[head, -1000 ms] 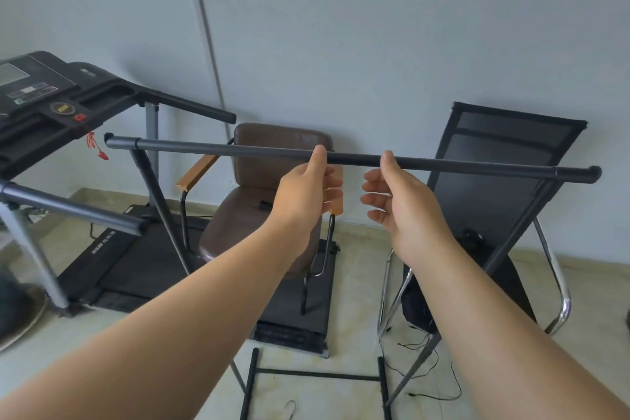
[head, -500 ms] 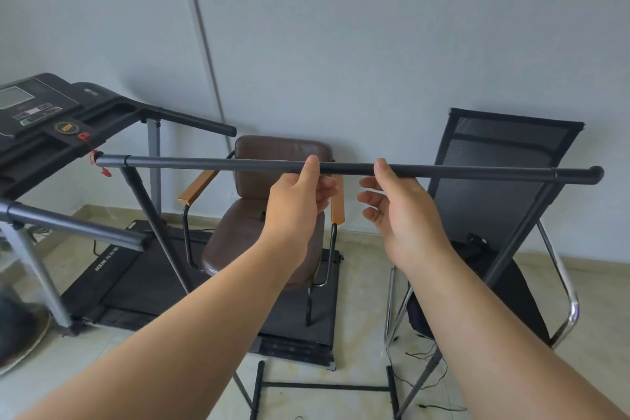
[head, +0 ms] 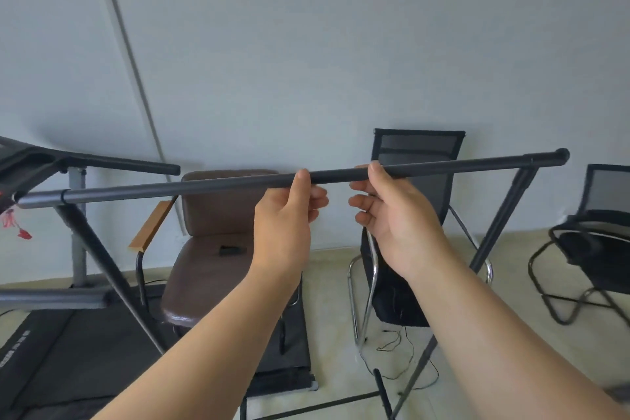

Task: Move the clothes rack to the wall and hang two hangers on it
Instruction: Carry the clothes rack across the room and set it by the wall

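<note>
Pale wall [head: 341, 45] fills the back, with a brown chair [head: 218, 242] below, and the clothes rack [head: 443, 165] is near it, its top bar clamped by the left hand [head: 284, 218] and right hand [head: 399, 218], so next comes setting it down.

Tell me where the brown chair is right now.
In the head view the brown chair stands left of centre against the wall, behind the rack bar, between the treadmill and the black mesh chair.
</note>
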